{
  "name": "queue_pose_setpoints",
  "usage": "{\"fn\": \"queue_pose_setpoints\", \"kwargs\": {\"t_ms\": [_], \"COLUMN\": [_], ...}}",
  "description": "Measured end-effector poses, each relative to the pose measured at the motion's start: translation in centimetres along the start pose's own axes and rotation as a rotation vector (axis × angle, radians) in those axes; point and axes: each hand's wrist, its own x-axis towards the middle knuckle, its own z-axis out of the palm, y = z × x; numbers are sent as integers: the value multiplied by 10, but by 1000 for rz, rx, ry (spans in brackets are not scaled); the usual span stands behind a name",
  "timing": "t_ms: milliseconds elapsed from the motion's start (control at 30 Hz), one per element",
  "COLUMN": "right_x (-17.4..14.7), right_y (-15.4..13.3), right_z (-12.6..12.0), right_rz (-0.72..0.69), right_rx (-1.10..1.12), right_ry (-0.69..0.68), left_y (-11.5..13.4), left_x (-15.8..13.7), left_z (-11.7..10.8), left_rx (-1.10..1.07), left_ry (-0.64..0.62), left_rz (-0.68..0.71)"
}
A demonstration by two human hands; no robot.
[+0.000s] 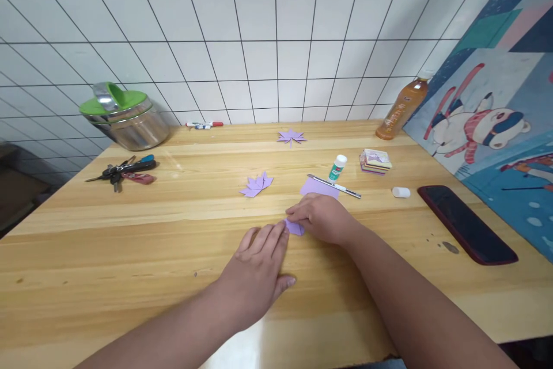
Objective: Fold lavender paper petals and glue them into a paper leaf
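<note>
A small folded piece of purple paper [295, 227] lies on the wooden table between my hands. My left hand [259, 268] rests flat, fingers stretched out, with its fingertips on the left edge of this paper. From the upper right, my right hand [322, 216] bends over the paper; its fingers are closed together at the top edge, partly hiding it. Just beyond the right hand is a flat purple sheet [317, 186] with a slim metal pen-like craft knife [334, 186] across it. A folded purple paper leaf shape [257, 185] sits to the upper left.
Farther back lies another purple paper leaf [291, 137]. A glue stick [337, 168], its white cap [401, 192], a paper stack [375, 162], a phone [467, 224] and a bottle [402, 107] are on the right. Keys [123, 173], markers [204, 125] and a green-lidded pot [125, 118] stand left.
</note>
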Motion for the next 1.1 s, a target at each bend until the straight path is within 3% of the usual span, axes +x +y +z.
{"fn": "queue_pose_setpoints", "kwargs": {"t_ms": [333,1100], "right_x": [-2,-2], "right_y": [1,-7], "right_z": [2,-9], "right_rz": [-16,-61], "right_rx": [54,41], "right_ry": [-17,-90], "left_y": [6,1], "left_x": [3,6], "left_z": [-1,5], "left_rx": [24,90], "left_ry": [-76,54], "left_rz": [-3,64]}}
